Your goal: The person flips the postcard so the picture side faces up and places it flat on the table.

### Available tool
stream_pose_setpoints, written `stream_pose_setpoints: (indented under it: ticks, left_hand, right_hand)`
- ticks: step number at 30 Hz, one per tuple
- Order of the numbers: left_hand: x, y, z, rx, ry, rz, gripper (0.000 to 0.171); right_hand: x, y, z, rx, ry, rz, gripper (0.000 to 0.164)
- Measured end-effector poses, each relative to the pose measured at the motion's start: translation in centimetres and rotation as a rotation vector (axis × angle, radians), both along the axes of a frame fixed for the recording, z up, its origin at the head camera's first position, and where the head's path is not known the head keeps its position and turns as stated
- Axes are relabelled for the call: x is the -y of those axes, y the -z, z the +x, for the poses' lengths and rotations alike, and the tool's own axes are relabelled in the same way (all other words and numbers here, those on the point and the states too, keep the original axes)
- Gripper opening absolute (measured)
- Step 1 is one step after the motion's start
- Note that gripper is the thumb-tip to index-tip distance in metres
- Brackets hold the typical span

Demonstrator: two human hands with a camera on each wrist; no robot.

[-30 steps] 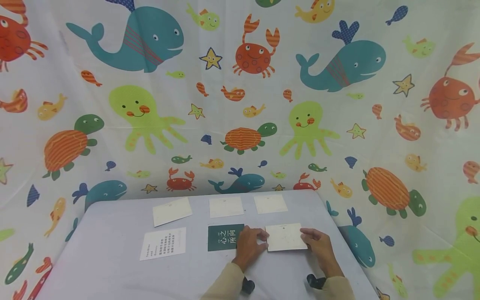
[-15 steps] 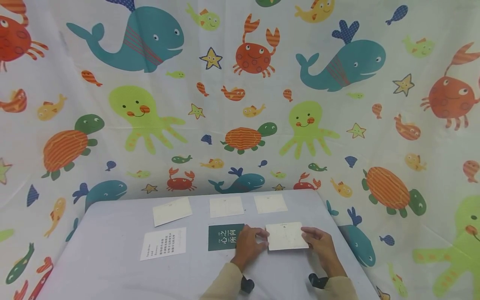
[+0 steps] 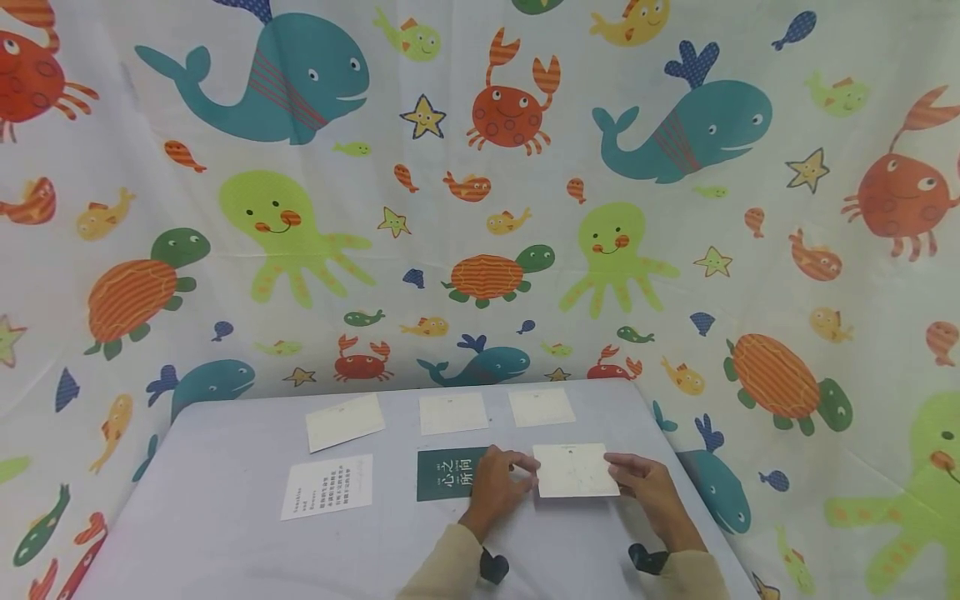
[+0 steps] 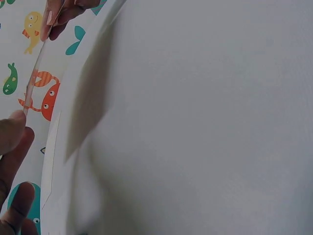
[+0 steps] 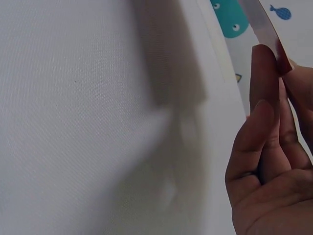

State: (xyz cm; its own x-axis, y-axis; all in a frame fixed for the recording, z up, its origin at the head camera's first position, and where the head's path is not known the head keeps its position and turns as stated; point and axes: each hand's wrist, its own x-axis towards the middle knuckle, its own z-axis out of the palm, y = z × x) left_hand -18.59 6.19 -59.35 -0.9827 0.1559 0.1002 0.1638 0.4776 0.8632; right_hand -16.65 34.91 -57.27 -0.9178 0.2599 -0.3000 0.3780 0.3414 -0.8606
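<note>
A pale card (image 3: 576, 473), apparently a postcard, hangs just above the table between my two hands, its near-blank face up. My left hand (image 3: 498, 490) pinches its left edge, and my right hand (image 3: 651, 493) pinches the right edge. Seen nearly edge-on in the left wrist view, the card (image 4: 34, 81) spans from thumb and finger to the other hand, with shadow on the cloth below. In the right wrist view the card's corner (image 5: 266, 29) sits between the right thumb and fingers. A dark green card (image 3: 444, 477) with white characters lies beside my left hand, which partly covers its right end.
Three pale cards, left (image 3: 345, 423), middle (image 3: 453, 414) and right (image 3: 542, 408), lie along the table's back. A white card with printed lines (image 3: 327, 488) lies at left. White cloth covers the table (image 3: 225, 533); a sea-animal curtain (image 3: 480, 208) hangs behind it.
The card has risen slightly off the table and shifted a little to the right, with both hands keeping their pinch. The other cards have stayed put.
</note>
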Motion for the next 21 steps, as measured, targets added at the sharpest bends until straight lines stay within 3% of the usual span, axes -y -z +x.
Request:
stream_pose_setpoints:
  ticks: [7, 21]
  left_hand:
    - [0.1, -0.6, 0.1, 0.02, -0.013, 0.022, 0.016]
    - [-0.2, -1.5, -0.1, 0.011, -0.051, 0.03, 0.016]
  right_hand:
    - [-0.3, -0.4, -0.1, -0.003, -0.037, -0.008, 0.04]
    - [-0.9, -0.9, 0.2, -0.036, -0.057, -0.05, 0.031]
